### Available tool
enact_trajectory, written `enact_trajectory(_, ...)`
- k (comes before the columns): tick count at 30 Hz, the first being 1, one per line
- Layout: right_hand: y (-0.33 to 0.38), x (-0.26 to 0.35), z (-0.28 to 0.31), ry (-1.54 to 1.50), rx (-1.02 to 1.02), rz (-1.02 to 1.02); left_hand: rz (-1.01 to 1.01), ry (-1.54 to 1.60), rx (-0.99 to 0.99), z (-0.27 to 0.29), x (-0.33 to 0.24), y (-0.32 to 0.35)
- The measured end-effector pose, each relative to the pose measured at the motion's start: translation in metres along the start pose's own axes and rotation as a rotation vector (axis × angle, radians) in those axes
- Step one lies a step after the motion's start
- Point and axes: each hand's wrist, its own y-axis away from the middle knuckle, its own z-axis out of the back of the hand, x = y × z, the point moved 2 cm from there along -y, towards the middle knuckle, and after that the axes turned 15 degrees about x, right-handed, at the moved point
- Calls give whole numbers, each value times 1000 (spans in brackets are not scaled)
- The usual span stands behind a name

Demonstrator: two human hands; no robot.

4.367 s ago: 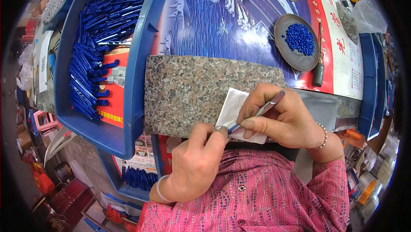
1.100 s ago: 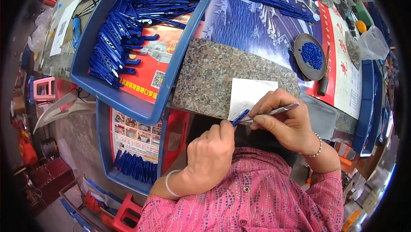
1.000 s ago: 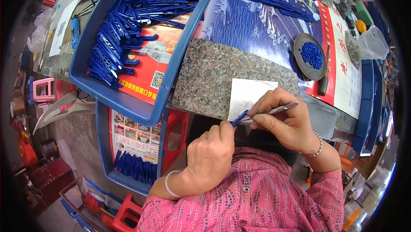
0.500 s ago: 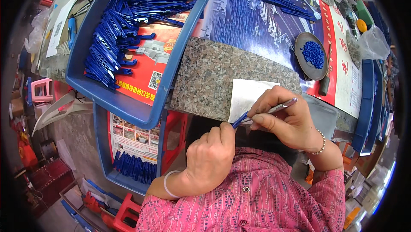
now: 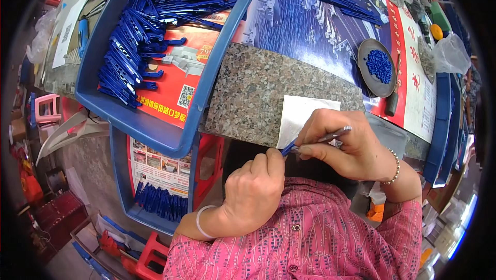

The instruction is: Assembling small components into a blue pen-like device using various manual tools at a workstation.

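1. Since the frame half a second ago the two hands have barely shifted; the view has slid a little, so the tray sits slightly further left.
2. Nearest, the left hand (image 5: 253, 195), one pale bangle on its wrist, is curled into a fist, pinching the lower end of one small blue plastic part (image 5: 287, 148) between thumb and forefinger.
3. Touching that part from the right, the right hand (image 5: 349, 145), one beaded bracelet at its wrist, is clenched around one thin silver metal tool (image 5: 330, 136), whose shaft slants up to the right of the grip.
4. Just beyond the grip lies one white paper square (image 5: 299, 117) on one speckled grey granite slab (image 5: 258, 94).
5. Left of the grip and further off, one large blue plastic tray (image 5: 206, 89) holds a heap of long blue plastic pieces (image 5: 129, 68), too many to count.
6. Far right of the grip, one round dark dish (image 5: 369, 81) holds a pile of blue pellets (image 5: 380, 65).
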Motion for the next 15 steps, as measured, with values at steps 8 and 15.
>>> enact_trajectory(8,-5,5,1,125,97,51,-4,34,-1,1,0,0)
enact_trajectory(15,-10,11,-2,179,154,59,-38,36,2,-2,3,-2)
